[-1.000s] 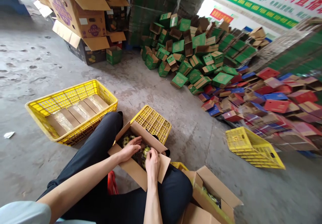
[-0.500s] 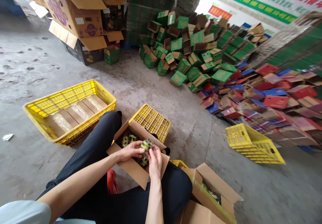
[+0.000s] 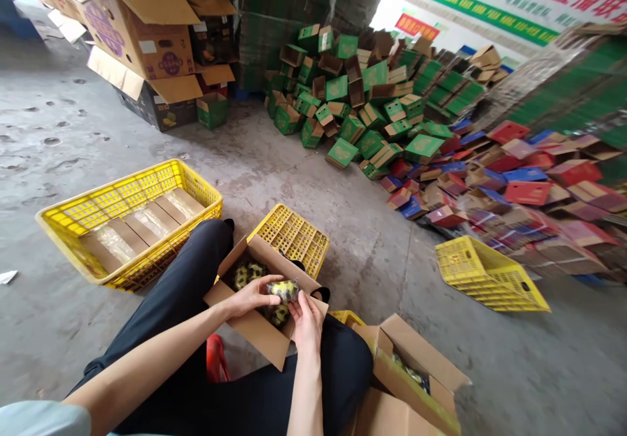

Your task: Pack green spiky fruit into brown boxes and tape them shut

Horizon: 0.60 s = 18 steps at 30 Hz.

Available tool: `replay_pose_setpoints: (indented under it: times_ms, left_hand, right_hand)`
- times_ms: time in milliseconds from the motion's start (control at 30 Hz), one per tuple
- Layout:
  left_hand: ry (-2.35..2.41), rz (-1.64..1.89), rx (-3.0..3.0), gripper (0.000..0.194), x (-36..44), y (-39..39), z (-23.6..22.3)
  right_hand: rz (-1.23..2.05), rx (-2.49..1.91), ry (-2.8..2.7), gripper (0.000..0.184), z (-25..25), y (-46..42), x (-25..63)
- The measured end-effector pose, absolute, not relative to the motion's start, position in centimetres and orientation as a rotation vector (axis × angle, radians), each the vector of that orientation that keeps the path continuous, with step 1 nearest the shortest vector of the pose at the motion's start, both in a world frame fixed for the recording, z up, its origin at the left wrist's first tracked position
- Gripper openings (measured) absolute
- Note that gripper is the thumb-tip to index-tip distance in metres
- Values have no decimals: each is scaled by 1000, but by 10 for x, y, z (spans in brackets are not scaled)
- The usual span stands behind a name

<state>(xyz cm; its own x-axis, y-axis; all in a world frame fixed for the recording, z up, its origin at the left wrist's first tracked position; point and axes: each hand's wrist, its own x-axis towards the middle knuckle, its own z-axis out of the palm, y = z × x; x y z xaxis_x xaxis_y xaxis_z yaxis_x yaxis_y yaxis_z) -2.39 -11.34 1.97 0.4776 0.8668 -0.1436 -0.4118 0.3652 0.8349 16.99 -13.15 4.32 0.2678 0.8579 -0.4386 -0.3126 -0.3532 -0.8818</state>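
Between both hands I hold a yellow-green fruit (image 3: 283, 288) with dark markings, in clear plastic wrap. My left hand (image 3: 251, 296) grips its left end between thumb and fingers. At the right end, my right hand (image 3: 307, 316) has its fingertips closed on the wrap. The fruit is above an open cardboard box (image 3: 259, 341) between my legs, its flaps folded out. Inside lie several similar wrapped fruits (image 3: 247, 273), partly hidden by my hands.
A yellow crate (image 3: 131, 188) with taped cartons stands left, and another yellow crate (image 3: 294, 235) lies beyond my box. An open carton (image 3: 411, 387) with wrapped items is at lower right. One tipped crate (image 3: 490, 276) and heaps of green boxes (image 3: 343, 152) and red boxes (image 3: 526, 192) lie farther off.
The fruit has turned in my hands and now lies lengthwise from left to right. My right hand has shifted slightly right and down. The whole view has moved a little.
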Motion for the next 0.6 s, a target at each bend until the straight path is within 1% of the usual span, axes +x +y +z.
replay_pose_setpoints:
  times_ms: [133,267,367,600]
  left_hand:
    - [626,834,734,71,-25,-112,17]
    - [605,858,702,67,-25,-112,14]
    - [595,858,673,66,-24,-112,12]
    - [604,868,693,68,-24,-112,2]
  right_hand:
    - [1340,-1358,-509,51,46,-131,168]
    - [1353,-1281,-530,40,49,-131,166]
    - [1388,-1237,-557,34,52,-131,167]
    - [1449,-1253,-622,31,55,-131,170]
